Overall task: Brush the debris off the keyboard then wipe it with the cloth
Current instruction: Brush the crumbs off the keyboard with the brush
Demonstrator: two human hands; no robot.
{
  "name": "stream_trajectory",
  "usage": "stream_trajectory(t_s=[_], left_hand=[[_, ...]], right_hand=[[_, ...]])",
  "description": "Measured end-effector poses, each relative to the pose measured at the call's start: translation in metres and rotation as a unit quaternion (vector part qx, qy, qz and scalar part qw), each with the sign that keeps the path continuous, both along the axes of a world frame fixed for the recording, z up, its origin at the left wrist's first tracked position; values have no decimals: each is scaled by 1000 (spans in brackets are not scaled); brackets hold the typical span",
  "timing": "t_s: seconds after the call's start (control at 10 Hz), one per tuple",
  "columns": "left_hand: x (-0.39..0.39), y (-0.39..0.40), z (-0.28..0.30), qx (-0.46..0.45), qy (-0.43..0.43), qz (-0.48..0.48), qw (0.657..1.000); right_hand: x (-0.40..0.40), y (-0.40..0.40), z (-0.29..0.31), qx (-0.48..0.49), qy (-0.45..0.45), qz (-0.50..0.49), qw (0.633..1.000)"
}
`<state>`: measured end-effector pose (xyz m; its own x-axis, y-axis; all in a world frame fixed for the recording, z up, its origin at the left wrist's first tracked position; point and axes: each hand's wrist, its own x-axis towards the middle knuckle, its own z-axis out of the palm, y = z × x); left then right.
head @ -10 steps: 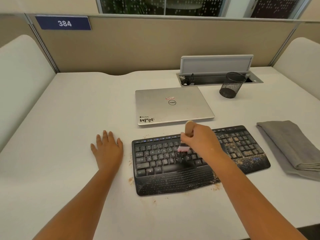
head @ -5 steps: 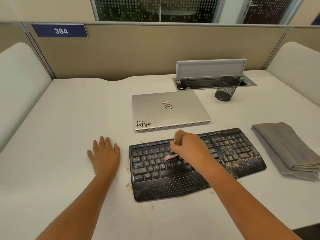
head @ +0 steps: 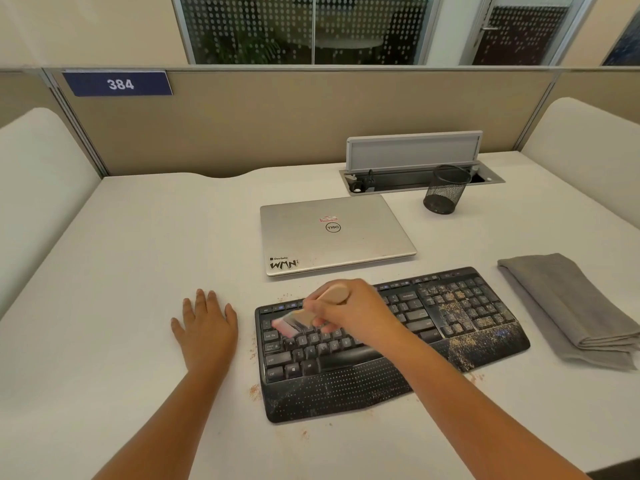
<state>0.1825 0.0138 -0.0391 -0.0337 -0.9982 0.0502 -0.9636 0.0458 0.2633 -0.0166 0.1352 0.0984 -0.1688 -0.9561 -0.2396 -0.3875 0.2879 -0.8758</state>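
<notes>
A black keyboard (head: 346, 393) lies on the white desk, with tan debris (head: 481, 327) spread thickly over its right keys and palm rest. My right hand (head: 356, 310) grips a small wooden-handled brush (head: 332, 294); its pink bristles (head: 287, 323) sweep the upper left keys. My left hand (head: 206, 327) rests flat on the desk just left of the keyboard, fingers straight. A folded grey cloth (head: 568, 303) lies to the right of the keyboard.
A shut silver laptop (head: 332, 233) lies behind the keyboard. A black mesh pen cup (head: 445, 190) stands by the open cable tray (head: 415, 168) at the back. Crumbs (head: 255, 391) dot the desk at the keyboard's left edge. Beige partitions ring the desk.
My right hand has swept the brush leftward, from the keyboard's middle keys to its upper left keys. My left hand stays flat on the desk.
</notes>
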Motion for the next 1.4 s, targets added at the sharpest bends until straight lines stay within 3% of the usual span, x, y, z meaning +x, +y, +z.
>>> stream_trajectory(t_s=[0.1,0.2,0.4,0.5,0.6,0.7,0.8,1.0,1.2,1.3,1.4], left_hand=[[0,0,1,-1,0,-2,1000],[0,0,1,0,0,-1,1000],[0,0,0,1,1,-1,1000],[0,0,0,1,0,-1,1000],[0,1,0,0,1,-2,1000],[0,1,0,-1,2,0,1000],[0,1,1,-2,1,-1,1000],[0,0,-1,-2,-1,0,1000],[-1,0,0,-4,-2,1,1000],[0,0,0,-5,-5,-1,1000],[-1,1,1,-6,-2,-1,1000]], right_hand=[[7,0,-5,13,25,30,999],[-1,2,-7,46,138,18,989],[-42,1,11,70,292,-79,951],[-40,-2,14,44,277,-77,957],[-11,-5,11,24,153,7,988],[3,-7,2,10,90,50,995],[-5,-7,-10,4,85,43,995],[-30,-7,-5,-24,187,-70,980],[12,-15,-5,-38,80,19,996],[21,-18,-11,-56,110,60,991],[10,-20,-12,-48,193,64,978]])
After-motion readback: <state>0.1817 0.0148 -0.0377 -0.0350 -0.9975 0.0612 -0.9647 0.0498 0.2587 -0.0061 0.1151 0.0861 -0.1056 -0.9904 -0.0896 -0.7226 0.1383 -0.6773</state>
